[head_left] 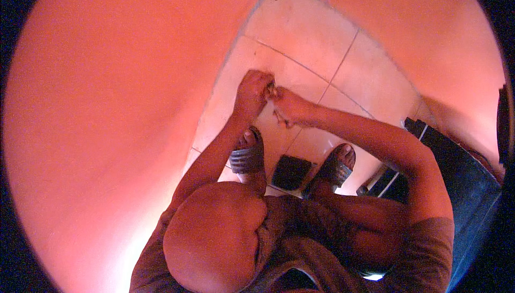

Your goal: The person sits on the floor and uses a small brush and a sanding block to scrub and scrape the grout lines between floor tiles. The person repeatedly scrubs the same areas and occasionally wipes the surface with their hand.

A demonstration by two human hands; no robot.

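My left hand (253, 94) and my right hand (289, 106) meet in front of me, above the tiled floor (300, 19). The left one is closed in a fist with its knuckles facing away. The right pinches with thumb and forefinger against it, while its lower fingers curl loosely downward. Something small and dark shows where the two hands touch; its kind is too blurred to make out, and the fingers cover most of it. Below the hands, my feet wear dark striped slide sandals, a left one (248, 159) and a right one (335, 171).
A dark squarish thing (292, 172) lies on the floor between my feet. Orange-lit walls rise at left (107, 105) and far right (429, 19), meeting in a corner ahead. Close on my right stands a large dark blue object (466, 196) with a black edge.
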